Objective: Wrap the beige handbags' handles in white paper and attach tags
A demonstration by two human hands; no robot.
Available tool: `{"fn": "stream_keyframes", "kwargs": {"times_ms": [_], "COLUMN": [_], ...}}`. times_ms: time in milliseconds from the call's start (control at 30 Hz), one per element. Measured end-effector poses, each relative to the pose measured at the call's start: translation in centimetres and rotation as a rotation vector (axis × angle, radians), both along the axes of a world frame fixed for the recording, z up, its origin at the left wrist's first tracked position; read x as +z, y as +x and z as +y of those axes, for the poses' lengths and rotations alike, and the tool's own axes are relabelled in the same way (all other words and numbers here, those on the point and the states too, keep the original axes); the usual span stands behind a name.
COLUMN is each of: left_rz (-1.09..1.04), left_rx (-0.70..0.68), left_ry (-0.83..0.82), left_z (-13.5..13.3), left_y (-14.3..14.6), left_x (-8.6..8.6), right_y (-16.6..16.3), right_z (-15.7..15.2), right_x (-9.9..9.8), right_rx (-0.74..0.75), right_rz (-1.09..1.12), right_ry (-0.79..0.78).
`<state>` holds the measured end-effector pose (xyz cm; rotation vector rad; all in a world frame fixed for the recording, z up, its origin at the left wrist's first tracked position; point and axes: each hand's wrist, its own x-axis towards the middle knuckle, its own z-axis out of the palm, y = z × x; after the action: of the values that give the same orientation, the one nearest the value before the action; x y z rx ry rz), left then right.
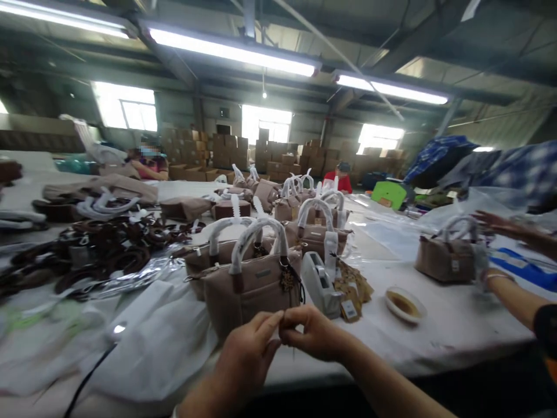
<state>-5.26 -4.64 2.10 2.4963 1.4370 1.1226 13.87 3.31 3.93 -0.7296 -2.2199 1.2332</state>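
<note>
My left hand (250,351) and my right hand (311,332) meet at the front edge of the table, fingertips pinched together. Whatever lies between the fingers is too small to make out. Just beyond them stands a taupe handbag (256,290) with wrapped white handles and a dark tassel charm (287,277) hanging at its right side. Behind it is a second taupe handbag (195,261). Right of the bags sits a grey-white tape dispenser (319,284), beside a pile of brown paper tags (354,287).
A white bowl (404,305) of brown contents stands on the right. Another person's arms (513,290) reach around a handbag (446,258) there. Dark brown straps (104,249) heap at the left, near white wrapping sheets (161,337). Two people sit farther back; stacked cartons (230,151) line the rear.
</note>
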Motion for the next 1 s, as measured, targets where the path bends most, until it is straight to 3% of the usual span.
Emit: {"fn": "stream_keyframes", "kwargs": {"times_ms": [167,300,400,500,567,733,800,867,1000], "left_rz": [-0.043,-0.132,-0.098,-0.032,-0.025,-0.271,-0.427,-0.523,-0.54], "left_rx": [0.113,0.204,0.214,0.242,0.275,0.456,0.513,0.476,0.42], "left_ry": [-0.183,-0.181,-0.158,-0.13,-0.09,-0.022,-0.13,-0.279,-0.403], "left_z": [-0.7,-0.8,-0.3,0.7,1.7,5.6,7.0,8.0,8.6], "left_y": [-3.7,-5.6,-5.1,-4.5,-4.8,-6.8,-7.2,-7.4,-7.3], "left_x": [-0.8,0.3,1.8,3.1,3.7,4.2,4.2,4.2,4.6], "right_y": [-0.4,-1.1,-3.9,-6.8,-7.8,-8.0,-8.1,-8.4,-9.1], "right_z": [1.4,2.0,1.1,0.5,0.9,4.2,5.6,6.6,7.2], "right_x": [-1.6,-2.0,-1.6,-0.8,-0.3,0.8,0.9,1.0,1.2], "right_rx": [-0.108,-0.059,0.005,-0.113,-0.217,-0.274,-0.345,-0.394,-0.393], "right_rz": [-0.046,-0.106,0.043,0.171,0.175,0.083,0.046,-0.004,-0.153], "right_ry": [0.0,-0.022,-0.206,-0.393,-0.291,0.203,0.321,0.396,0.465]}}
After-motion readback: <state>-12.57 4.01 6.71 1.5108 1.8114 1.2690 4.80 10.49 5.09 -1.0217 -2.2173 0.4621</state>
